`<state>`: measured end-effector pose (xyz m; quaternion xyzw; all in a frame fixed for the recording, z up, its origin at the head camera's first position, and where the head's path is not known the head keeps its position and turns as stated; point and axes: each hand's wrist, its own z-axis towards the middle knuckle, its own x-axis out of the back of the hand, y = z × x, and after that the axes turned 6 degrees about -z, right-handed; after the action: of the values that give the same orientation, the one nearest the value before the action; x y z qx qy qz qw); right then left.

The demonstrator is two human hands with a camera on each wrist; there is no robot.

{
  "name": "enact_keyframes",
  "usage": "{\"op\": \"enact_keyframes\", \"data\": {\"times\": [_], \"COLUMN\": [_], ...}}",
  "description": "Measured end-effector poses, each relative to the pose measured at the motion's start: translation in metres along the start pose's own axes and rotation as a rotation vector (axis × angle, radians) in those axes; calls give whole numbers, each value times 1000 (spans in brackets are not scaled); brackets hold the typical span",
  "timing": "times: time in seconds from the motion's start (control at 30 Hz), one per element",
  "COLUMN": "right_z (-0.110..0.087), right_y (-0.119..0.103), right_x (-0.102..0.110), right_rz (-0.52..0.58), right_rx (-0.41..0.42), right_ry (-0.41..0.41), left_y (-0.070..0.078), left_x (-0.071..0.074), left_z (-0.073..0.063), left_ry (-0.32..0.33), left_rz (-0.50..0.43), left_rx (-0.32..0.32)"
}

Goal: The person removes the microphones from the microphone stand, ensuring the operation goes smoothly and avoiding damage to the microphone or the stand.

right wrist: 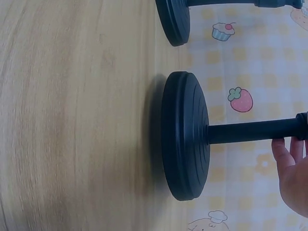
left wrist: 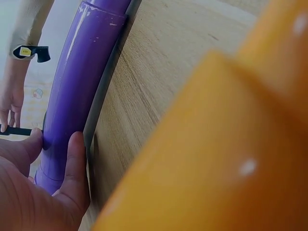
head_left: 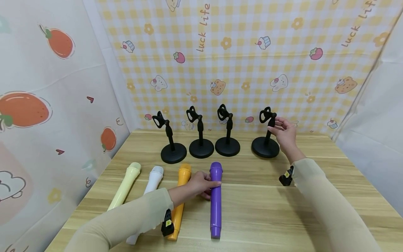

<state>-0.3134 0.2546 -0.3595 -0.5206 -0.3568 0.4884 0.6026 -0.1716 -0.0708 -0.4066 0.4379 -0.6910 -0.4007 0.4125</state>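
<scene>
My left hand (head_left: 199, 184) holds a purple microphone (head_left: 216, 206) between thumb and fingers, a little below its head. The microphone lies lengthwise on the table, and in the left wrist view its purple body (left wrist: 79, 82) passes between the thumb and a finger. At the back right, my right hand (head_left: 285, 134) grips the upper pole of a black microphone stand (head_left: 265, 147). In the right wrist view, fingertips (right wrist: 284, 156) touch the pole above the round base (right wrist: 185, 137). The stand is upright, its clip unoccupied; whether its base touches the table I cannot tell.
Three more black stands, left (head_left: 174, 153), middle (head_left: 201, 148) and right (head_left: 227, 147), form a row at the back. Orange (head_left: 178, 217), white (head_left: 154, 180) and pale yellow (head_left: 125, 185) microphones lie left of the purple one. A patterned cloth (head_left: 239, 70) hangs behind the wooden table (head_left: 252, 210).
</scene>
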Motion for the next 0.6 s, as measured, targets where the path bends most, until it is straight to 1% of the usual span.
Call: {"op": "enact_keyframes", "data": {"times": [0.2, 0.6], "right_z": [-1, -1], "right_y": [5, 15], "right_x": [-1, 0], "right_rz": [-19, -36], "right_rx": [-10, 0], "right_ry": [-1, 7], "left_y": [0, 0], "left_x": [0, -1], "left_z": [0, 1], "left_ry": [2, 0], "left_rz": [0, 5], "left_rx": [3, 0]}}
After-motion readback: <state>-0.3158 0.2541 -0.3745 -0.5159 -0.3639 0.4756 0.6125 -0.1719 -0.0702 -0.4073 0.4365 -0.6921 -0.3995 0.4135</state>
